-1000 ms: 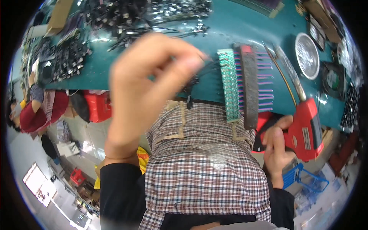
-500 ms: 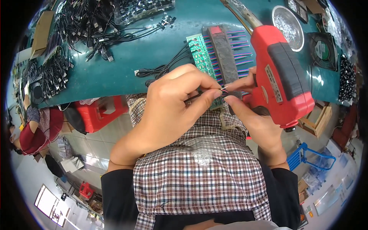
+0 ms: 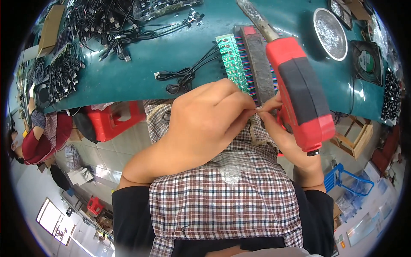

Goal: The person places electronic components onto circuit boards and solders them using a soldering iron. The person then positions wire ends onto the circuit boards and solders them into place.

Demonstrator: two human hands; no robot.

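A red and black soldering gun (image 3: 305, 92) hangs in my right hand (image 3: 286, 139), its metal barrel slanting up and to the left. That hand's thumb and forefinger also meet the fingertips of my left hand (image 3: 207, 122). My left fingers are pinched on a thin wire end, mostly hidden between the two hands. Just beyond lies a strip of green circuit boards (image 3: 232, 58), with a dark grey bar (image 3: 259, 64) over the coloured wires on its right. Black cables (image 3: 186, 77) run from the boards' left edge to a coil on the table.
Black cable bundles (image 3: 102, 25) cover the far left of the green table (image 3: 132, 79). A metal bowl (image 3: 316, 30) and a square fan (image 3: 367, 63) sit at the right. Below the table edge are a red stool (image 3: 100, 126) and a wooden frame (image 3: 357, 139). Another person (image 3: 45, 137) sits at left.
The soldering gun has shifted left and slightly down with my right hand. My left hand has turned over, its fingers closing over the wires that showed before. The view has shifted a little.
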